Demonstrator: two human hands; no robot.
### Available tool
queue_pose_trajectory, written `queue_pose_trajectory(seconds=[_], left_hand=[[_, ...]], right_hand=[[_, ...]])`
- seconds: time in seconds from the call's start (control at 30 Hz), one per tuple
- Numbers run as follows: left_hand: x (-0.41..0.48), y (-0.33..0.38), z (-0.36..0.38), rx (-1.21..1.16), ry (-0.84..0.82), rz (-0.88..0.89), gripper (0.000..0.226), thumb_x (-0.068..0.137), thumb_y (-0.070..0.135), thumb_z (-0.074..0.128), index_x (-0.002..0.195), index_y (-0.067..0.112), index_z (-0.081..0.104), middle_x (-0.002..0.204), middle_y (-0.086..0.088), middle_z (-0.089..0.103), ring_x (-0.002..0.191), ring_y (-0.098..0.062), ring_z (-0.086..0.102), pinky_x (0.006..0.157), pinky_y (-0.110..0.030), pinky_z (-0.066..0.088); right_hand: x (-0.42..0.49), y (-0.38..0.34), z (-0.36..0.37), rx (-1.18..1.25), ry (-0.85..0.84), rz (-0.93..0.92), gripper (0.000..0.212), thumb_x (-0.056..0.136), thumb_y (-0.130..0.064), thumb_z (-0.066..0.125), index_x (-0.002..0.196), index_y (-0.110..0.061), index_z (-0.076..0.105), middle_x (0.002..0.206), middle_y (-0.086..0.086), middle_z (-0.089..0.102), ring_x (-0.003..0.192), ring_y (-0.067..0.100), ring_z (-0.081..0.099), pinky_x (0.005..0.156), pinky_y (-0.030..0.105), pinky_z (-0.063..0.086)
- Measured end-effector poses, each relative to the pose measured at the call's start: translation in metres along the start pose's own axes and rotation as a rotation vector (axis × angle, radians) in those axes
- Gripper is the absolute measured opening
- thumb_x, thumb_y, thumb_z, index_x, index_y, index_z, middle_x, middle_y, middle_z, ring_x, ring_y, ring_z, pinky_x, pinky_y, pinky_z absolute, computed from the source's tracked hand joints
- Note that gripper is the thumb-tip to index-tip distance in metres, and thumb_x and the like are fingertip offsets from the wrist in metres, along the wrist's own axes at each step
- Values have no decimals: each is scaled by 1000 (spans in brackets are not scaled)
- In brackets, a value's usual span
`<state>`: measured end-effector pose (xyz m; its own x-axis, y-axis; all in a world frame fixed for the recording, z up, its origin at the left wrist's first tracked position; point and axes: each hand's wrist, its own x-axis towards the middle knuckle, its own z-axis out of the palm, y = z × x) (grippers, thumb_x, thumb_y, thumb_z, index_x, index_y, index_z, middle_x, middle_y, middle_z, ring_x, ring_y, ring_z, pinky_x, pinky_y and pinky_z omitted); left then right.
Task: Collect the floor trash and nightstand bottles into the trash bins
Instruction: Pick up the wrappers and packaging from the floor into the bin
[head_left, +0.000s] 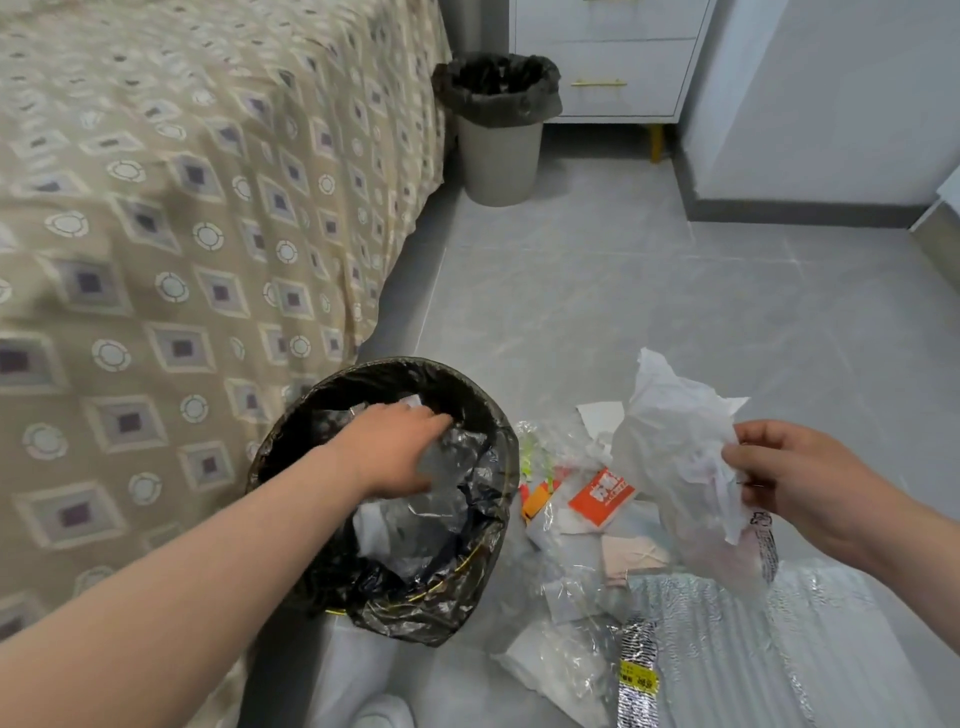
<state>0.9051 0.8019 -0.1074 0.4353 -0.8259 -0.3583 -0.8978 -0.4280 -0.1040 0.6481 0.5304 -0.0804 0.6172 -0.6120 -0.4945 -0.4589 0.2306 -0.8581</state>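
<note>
The near bin (395, 370), round and lined with a crumpled black bag, stands upright at 7 o'clock, with clear plastic and white scraps inside. At its 3 o'clock side a heap of trash (566, 525) lies on the floor: clear wrappers (556, 639), an orange-red packet (602, 496), paper scraps and a silver foil bag (727, 649) at 5 o'clock, with a crumpled white plastic bag (670, 441) pinched in the right hand (795, 483) above it. The far bin (498, 156), beige with a dark liner, stands upright at 12 o'clock.
</note>
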Motion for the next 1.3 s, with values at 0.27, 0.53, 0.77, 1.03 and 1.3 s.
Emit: queue_pose_trajectory(seconds=[0.27, 0.53, 0.77, 1.03, 1.3], left_hand=[[-28, 11, 6, -57, 208, -36, 75, 86, 66, 14, 151, 27, 11, 160, 0, 10, 147, -21, 8, 118, -42, 0], [-144, 0, 53, -348, 201, -558, 101, 72, 72, 4, 151, 9, 12, 159, -9, 5, 146, -19, -7, 119, -38, 0], [-153, -18, 61, -561, 181, -427, 121, 47, 97, -1, 138, 23, -28, 149, 2, -36, 135, -9, -38, 116, -31, -8], [-157, -19, 59, -654, 171, -434, 129, 51, 86, 39, 135, 24, -35, 145, 5, -43, 131, -7, -43, 115, -30, -6], [-152, -22, 62, -681, 161, -441, 130, 46, 87, 40, 129, 26, -39, 137, 8, -51, 124, -3, -49, 113, -27, -9]], right_hand=[[-2, -1, 6, -1, -25, 12, 12, 87, 3, 55, 84, -6, 62, 69, 6, 58, 56, 16, 48, 56, 27, 41], [-52, -80, 43, -10, -198, -197, 13, 85, 9, 53, 87, -1, 62, 70, 8, 65, 53, 13, 59, 46, 22, 48], [-85, -124, 147, -28, -473, -343, 24, 75, 8, 66, 91, -10, 63, 80, 11, 62, 70, 21, 60, 54, 25, 50], [-41, -59, 283, -640, -500, -415, 42, 83, -14, 61, 124, -20, 57, 82, -5, 58, 70, 9, 55, 66, 17, 46], [5, 14, 336, -1207, -586, -349, 62, 90, -30, 59, 144, -14, 33, 149, 16, 27, 131, 35, 40, 110, 37, 33]])
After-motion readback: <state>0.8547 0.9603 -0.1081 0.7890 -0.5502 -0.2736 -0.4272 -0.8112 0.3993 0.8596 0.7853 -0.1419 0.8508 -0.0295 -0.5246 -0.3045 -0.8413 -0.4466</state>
